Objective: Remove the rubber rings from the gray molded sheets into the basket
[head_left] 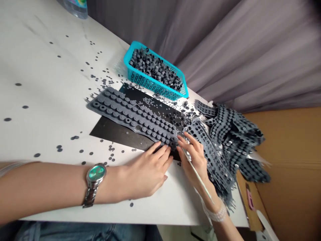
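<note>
A grey moulded rubber sheet (120, 103), with rows of round raised studs, lies at a slant on a dark flat board (110, 130). A hole shows in it near the lower edge. My left hand (147, 172) lies stretched out, its fingertips on the sheet's near edge close to the right end. At that end my right hand (194, 160) is closed around a thin pale rod-like tool (200, 182). The tool's tip is hidden by my fingers. Beside my right hand lies a punched sheet (208, 147) full of holes.
A turquoise basket (140, 78) of small grey rubber pieces (155, 67) stands by the curtain (200, 40). Small dark discs (59, 148) are strewn over the white table (50, 134). More holed sheets (233, 134) are heaped at right, near a pink cutter (249, 197). A bottle (77, 8) stands far left.
</note>
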Available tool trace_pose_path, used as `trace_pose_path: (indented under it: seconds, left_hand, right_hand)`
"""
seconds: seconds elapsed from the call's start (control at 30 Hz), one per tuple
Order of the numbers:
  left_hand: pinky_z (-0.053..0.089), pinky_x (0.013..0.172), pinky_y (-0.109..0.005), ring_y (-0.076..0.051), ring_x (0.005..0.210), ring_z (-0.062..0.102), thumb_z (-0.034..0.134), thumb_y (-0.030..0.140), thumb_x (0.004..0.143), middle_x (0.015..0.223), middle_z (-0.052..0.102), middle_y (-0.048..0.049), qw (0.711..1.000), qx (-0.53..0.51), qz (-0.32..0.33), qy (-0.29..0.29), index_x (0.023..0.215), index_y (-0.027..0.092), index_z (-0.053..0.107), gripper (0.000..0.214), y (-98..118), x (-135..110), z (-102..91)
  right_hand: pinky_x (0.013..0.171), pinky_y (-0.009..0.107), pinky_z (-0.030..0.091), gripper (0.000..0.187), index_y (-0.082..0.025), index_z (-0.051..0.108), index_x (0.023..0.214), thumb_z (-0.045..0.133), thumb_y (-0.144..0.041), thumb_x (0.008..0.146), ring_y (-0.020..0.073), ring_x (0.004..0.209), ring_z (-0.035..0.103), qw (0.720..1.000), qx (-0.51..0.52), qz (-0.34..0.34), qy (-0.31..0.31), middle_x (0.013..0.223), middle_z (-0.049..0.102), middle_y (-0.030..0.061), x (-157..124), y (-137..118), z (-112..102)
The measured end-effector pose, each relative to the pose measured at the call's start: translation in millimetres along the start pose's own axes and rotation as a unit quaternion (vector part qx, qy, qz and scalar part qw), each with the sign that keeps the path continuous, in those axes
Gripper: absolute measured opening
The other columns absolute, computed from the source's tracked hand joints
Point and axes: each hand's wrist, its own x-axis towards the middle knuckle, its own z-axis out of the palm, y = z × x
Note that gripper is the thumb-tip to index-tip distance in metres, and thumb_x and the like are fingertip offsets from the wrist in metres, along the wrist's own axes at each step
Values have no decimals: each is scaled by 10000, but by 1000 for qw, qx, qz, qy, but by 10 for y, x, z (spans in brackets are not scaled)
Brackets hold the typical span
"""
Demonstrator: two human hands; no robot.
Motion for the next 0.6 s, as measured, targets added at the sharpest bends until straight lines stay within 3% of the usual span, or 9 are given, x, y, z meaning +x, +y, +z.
trace_pose_path:
  seconds: [0.3,0.5,0.6]
  left_hand:
    - [259,1101,-525,-313,1243,472,394,352,948,1299,582,-191,1000,-4,-2,16,1296,34,528,490,-8,6,-30]
    - [271,1094,-505,-310,1250,468,395,374,947,1309,575,-196,1000,-7,-6,7,1290,35,537,503,-16,18,-28]
    - [272,1095,-498,-313,1274,450,384,378,951,1340,552,-205,1000,-6,-7,6,1304,30,528,516,-12,20,-34]
  right_hand:
    - [839,402,480,202,-225,579,1061,566,-119,890,253,1191,577,996,-14,-85,-34,1157,699,89,100,-51,66]
    - [890,400,484,242,-193,569,1132,519,-109,911,241,1227,549,991,-12,-121,-60,1187,677,123,90,-18,108]
    - [918,409,481,225,-200,589,1114,485,-125,928,241,1212,558,995,-13,-84,-60,1198,663,126,89,34,127]
